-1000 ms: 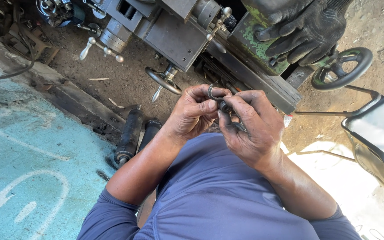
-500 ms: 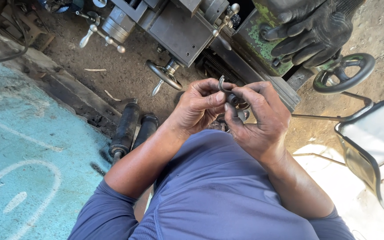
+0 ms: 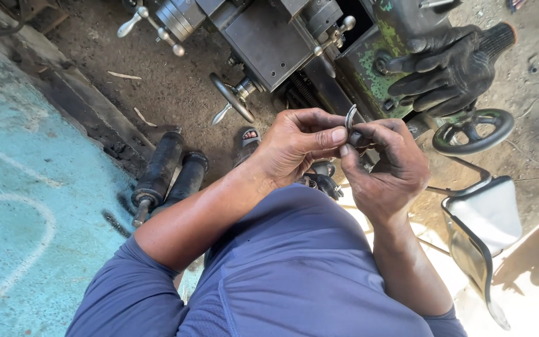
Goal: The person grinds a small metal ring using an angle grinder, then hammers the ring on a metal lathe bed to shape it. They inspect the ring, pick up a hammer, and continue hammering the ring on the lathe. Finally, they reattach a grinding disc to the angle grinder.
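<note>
My left hand (image 3: 297,146) and my right hand (image 3: 385,165) meet in front of my chest, fingertips together. Between them they pinch a small metal ring (image 3: 350,117), which stands on edge above a small dark part (image 3: 358,138) mostly hidden by my fingers. Both hands are smeared with grease. Below them are my blue shirt (image 3: 294,274) and a sandalled foot (image 3: 249,137) on the dirt floor.
A grimy lathe (image 3: 269,37) with handwheels (image 3: 232,98) stands ahead. A pair of black work gloves (image 3: 450,65) lies on its green body. Two dark cylinders (image 3: 169,171) lie on the ground at left beside a blue painted slab (image 3: 26,206). A white chair (image 3: 485,215) stands at right.
The view has shifted, so my hands sit slightly higher and further right in the frame. The ring now stands more clearly above my fingertips. My grip looks unchanged.
</note>
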